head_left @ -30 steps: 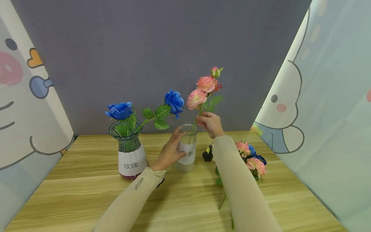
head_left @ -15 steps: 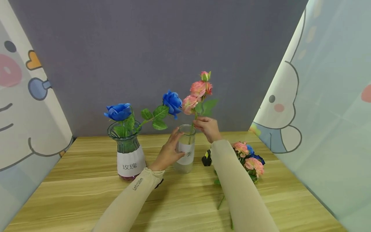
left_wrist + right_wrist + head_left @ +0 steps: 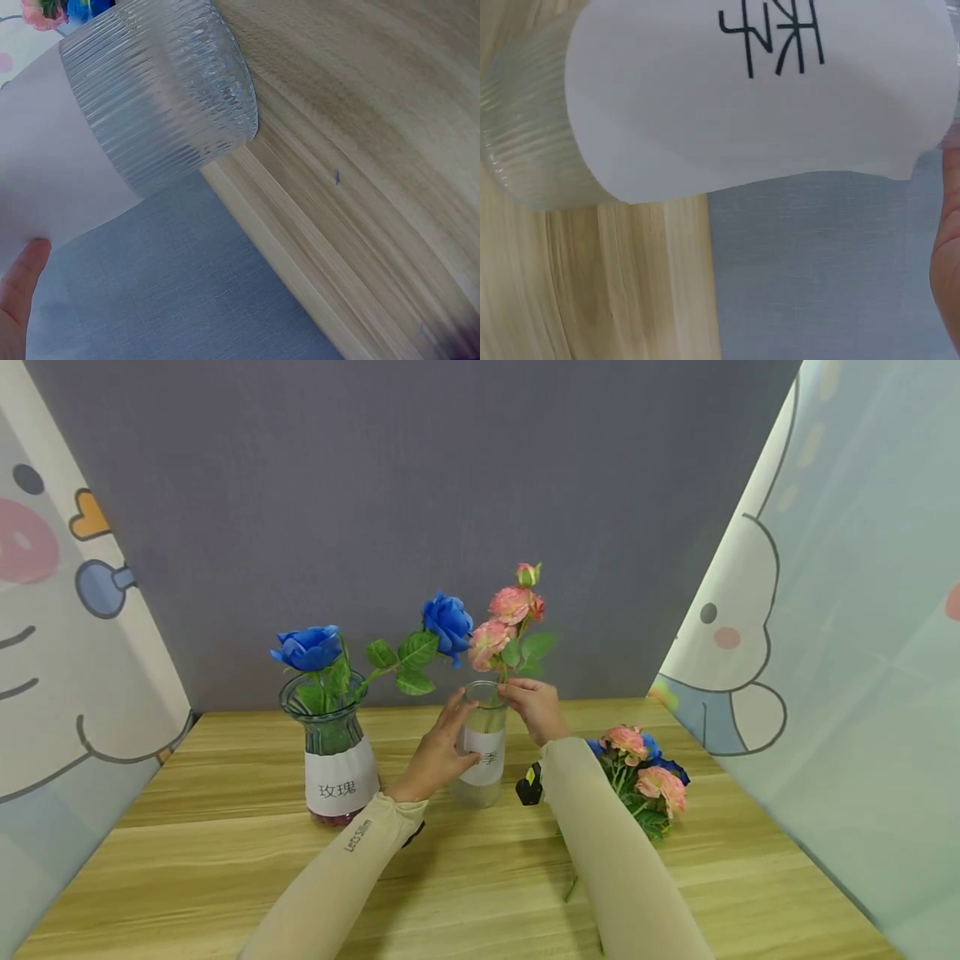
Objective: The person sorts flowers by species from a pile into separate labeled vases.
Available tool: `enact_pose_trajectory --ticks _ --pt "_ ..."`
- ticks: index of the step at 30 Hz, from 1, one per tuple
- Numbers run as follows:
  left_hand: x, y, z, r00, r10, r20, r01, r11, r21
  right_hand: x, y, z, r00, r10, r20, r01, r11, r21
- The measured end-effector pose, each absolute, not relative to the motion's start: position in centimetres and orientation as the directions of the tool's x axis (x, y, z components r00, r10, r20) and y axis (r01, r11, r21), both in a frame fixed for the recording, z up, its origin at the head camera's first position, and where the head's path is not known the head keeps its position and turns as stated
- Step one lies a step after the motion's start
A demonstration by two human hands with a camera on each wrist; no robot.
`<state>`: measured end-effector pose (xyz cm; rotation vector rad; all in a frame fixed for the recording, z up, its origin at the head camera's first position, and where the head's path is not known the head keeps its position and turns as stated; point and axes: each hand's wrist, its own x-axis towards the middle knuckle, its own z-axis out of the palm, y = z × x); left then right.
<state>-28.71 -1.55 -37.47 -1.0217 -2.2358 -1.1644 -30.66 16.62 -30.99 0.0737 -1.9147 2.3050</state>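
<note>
My left hand (image 3: pixel 442 752) grips a clear ribbed glass vase (image 3: pixel 476 795) around its left side, thumb across the front of its white paper label (image 3: pixel 491 768). In the left wrist view one fingertip (image 3: pixel 30 259) touches the label. At the vase's rim my right hand (image 3: pixel 538 708) pinches the stem of a pink flower spray (image 3: pixel 491 642), which has several blooms, a bud and green leaves. The lower stem stands inside the vase. In the right wrist view the label (image 3: pixel 765 135) carries a dark character, and only the right hand's edge (image 3: pixel 946 247) shows.
To the left stands a flared glass vase (image 3: pixel 333 735) with a written label, holding blue roses (image 3: pixel 307 648). One blue rose (image 3: pixel 450 625) leans toward the pink spray. Pink and blue flowers (image 3: pixel 660 787) lie on the wooden table (image 3: pixel 465 893) at right. A grey wall panel (image 3: pixel 420 510) stands behind.
My right hand has moved left and down to the vase rim, lowering the pink flower spray deeper into the vase. The left hand has stayed on the vase.
</note>
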Motion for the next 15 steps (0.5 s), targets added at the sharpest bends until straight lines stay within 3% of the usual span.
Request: enact_pose_trajectory --ticks 9,15 --pt "-28.5 -1.7 -37.2 -0.660 0.415 0.627 0.751 0.384 0.537 -30.1 17.7 -31.3 -0.975 -0.060 0.214 -0.195 -0.231 -0.953" --pt "-28.6 -1.6 -37.3 -0.665 0.409 0.625 0.746 0.389 0.541 -29.7 20.0 -31.1 -0.983 -0.054 0.175 -0.153 -0.277 -0.949"
